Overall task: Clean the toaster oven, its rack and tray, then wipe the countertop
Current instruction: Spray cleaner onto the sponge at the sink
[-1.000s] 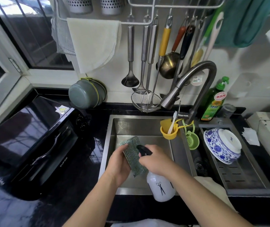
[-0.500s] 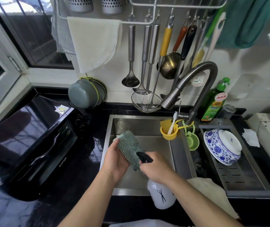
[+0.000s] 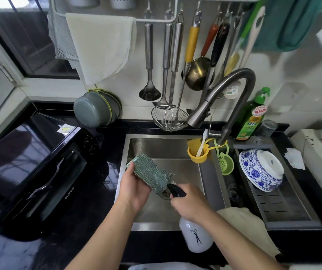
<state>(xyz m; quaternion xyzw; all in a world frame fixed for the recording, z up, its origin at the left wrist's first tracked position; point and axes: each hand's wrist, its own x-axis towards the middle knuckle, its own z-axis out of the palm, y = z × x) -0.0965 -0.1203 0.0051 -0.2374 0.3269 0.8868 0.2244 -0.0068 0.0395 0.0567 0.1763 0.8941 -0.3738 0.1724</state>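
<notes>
Scouring cloth (image 3: 151,175) lies across the left hand (image 3: 134,189), gripped at its lower edge and tilted up over the sink (image 3: 210,172), seemingly so spray lands on it and drips drain away; the right hand (image 3: 190,201) is curled round the spray bottle (image 3: 196,235), black nozzle aimed at the cloth. Toaster oven (image 3: 39,168) sits shut at nine o'clock on the black countertop (image 3: 101,207), apparently not yet started.

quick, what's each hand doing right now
Left hand: holds the green scouring pad over the sink.
Right hand: grips the white spray bottle.
</notes>
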